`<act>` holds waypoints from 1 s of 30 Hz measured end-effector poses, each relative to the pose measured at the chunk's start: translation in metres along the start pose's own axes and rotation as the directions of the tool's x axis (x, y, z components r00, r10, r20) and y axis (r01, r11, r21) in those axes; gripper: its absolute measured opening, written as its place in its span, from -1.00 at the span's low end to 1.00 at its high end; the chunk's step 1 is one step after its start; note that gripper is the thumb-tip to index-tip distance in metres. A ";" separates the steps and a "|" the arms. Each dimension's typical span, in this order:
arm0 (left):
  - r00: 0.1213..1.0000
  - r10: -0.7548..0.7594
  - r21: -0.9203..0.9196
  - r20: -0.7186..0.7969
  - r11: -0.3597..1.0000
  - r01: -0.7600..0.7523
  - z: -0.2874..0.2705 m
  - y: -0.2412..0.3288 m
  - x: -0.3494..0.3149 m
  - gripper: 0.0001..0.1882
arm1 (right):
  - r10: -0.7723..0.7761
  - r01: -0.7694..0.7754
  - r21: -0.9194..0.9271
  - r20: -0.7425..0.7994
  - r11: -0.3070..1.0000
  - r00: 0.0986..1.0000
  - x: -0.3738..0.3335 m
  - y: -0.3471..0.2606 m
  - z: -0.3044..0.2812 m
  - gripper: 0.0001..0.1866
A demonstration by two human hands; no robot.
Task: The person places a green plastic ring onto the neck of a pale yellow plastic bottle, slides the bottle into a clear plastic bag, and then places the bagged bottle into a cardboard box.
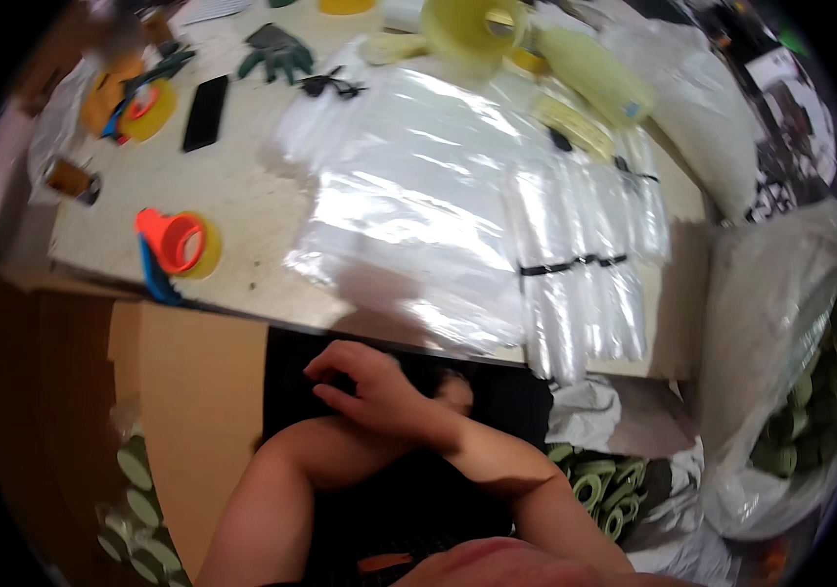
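Crossed forearms (492, 455), curled empty right hand (369, 386), clear plastic sheets (418, 186), blurred black-on-white markings (798, 147)

1 pale worktable (262, 220), brightly lit, right end shadowed.

Clear plastic sheets (418, 186) streaked white; bundles (552, 308) banded black; tape dispenser (165, 239) coloured orange and blue; tabletop (254, 220) tinted cream.

Arms crossed, right forearm (492, 450) over left forearm (350, 448). Right hand (369, 386): fingers (328, 360) loosely curled, pointing left; thumb (336, 397) just below them, body side, gap between. Right wrist (433, 423) sits right of those fingers. Left hand (454, 391): farther right of them, beyond the crossing, partly hidden; its finger pose unreadable. Both elbows bent.
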State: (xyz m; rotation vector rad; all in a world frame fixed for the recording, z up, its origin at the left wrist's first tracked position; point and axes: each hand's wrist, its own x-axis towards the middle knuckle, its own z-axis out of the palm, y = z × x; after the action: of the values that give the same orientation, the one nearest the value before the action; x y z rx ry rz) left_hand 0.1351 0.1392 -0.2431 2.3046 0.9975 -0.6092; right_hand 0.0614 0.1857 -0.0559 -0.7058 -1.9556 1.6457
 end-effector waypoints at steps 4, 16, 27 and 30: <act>0.999 -0.030 0.037 -0.027 0.999 0.031 -0.007 0.007 0.003 -0.69 | -0.011 0.012 -0.041 0.023 0.999 1.000 -0.001 0.001 -0.003 -0.74; 1.000 0.008 -0.075 -0.022 0.997 -0.009 -0.005 0.000 0.007 -0.64 | -0.030 0.031 -0.036 0.035 0.999 0.999 -0.004 0.001 -0.002 -0.76; 1.000 0.002 -0.105 0.030 0.994 0.001 -0.016 -0.001 0.000 -0.61 | -0.034 0.034 -0.054 0.011 0.998 0.999 -0.003 -0.002 -0.003 -0.78; 1.000 -0.002 -0.110 0.019 0.994 0.004 -0.013 -0.001 0.003 -0.61 | -0.030 0.030 -0.039 0.002 0.999 1.000 -0.001 -0.004 -0.001 -0.79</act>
State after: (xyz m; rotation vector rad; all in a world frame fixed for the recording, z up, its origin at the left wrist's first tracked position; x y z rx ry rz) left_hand 0.1380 0.1497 -0.2355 2.1980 1.0010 -0.5619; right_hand 0.0626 0.1856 -0.0519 -0.6868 -1.9948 1.5942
